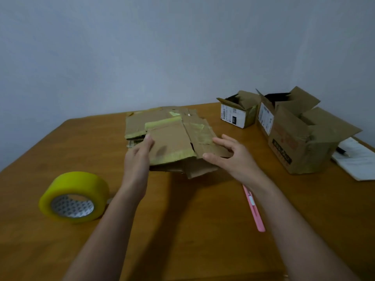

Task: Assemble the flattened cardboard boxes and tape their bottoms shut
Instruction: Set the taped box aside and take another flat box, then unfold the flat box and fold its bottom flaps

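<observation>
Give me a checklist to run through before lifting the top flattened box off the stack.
1. Left hand on the top flattened box: ok, fingers at its left edge.
2. Right hand on it: ok, thumb and fingers at its right flap.
3. Firm grip on both sides: cannot tell, fingers look fairly straight.
4. Yellow tape roll within reach: ok, on the table beside the left forearm.
5. Pink cutter at hand: ok, lying by the right forearm.
6. Assembled boxes out of the way: ok, standing at the far right.
</observation>
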{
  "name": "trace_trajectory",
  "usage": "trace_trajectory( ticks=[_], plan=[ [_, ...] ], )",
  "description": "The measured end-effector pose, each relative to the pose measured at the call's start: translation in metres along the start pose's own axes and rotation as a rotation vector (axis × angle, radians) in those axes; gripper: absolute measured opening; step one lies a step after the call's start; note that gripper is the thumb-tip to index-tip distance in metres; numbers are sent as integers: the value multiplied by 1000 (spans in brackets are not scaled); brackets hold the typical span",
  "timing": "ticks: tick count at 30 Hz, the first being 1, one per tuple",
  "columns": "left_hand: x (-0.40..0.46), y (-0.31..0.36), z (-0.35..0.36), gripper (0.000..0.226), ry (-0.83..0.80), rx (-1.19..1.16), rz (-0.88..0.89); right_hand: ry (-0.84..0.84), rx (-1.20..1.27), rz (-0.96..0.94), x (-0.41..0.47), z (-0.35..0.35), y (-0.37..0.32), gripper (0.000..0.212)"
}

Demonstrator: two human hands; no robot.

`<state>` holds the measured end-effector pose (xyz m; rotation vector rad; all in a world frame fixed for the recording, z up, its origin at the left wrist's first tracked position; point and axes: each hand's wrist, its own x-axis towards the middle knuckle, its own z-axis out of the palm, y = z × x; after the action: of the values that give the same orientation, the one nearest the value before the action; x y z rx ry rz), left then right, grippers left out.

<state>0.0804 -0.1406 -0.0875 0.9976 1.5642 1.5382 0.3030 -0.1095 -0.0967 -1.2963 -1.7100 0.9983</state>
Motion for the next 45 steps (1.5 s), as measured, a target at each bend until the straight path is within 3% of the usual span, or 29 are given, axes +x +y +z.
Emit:
trace_trajectory(
  ticks=[2, 4, 10, 14, 15, 17, 24, 27, 30, 32, 35, 38, 42, 45],
  plan=[
    [-8, 9, -10, 59, 13, -50, 22, -55, -25, -22, -12, -3, -14, 96],
    [-18, 19, -18, 58, 21, -156, 45, -71, -34, -50, -21, -4, -22, 93],
    [-55, 45, -32, 31, -21, -176, 244, 2, 15, -184, -43, -4, -48, 33],
    [-65, 53, -43, 32, -82, -74, 358, 10, 105, -199, -53, -4, -67, 47],
    [-65, 52, -46, 40, -86, -39, 371, 22, 133, -208, -56, -3, -70, 47],
    [-70, 48, -48, 62, -80, 43, 371, 61, 110, -232, -58, 1, -73, 44],
    [-86, 21, -51, 56, -145, 94, 483, 87, 139, -343, -58, 9, -60, 32],
    [-83, 11, -54, 70, -172, 237, 554, 57, 131, -396, -57, 12, -53, 25],
    [-80, 6, -53, 71, -182, 268, 479, 33, 77, -392, -51, 18, -44, 50],
    [-80, 6, -52, 58, -169, 251, 480, 39, 74, -366, -46, 20, -39, 62],
    [-78, 6, -48, 38, -141, 208, 481, 73, 135, -332, -43, 22, -39, 46],
    [-75, 5, -48, 36, -160, 142, 442, 73, 112, -273, -37, 26, -34, 17],
    [-70, 5, -47, 57, -210, 136, 451, -81, 144, -226, -31, 24, -34, 63],
    [-66, 2, -47, 47, -258, 142, 456, -193, 179, -285, -28, 20, -38, 59]
  ],
)
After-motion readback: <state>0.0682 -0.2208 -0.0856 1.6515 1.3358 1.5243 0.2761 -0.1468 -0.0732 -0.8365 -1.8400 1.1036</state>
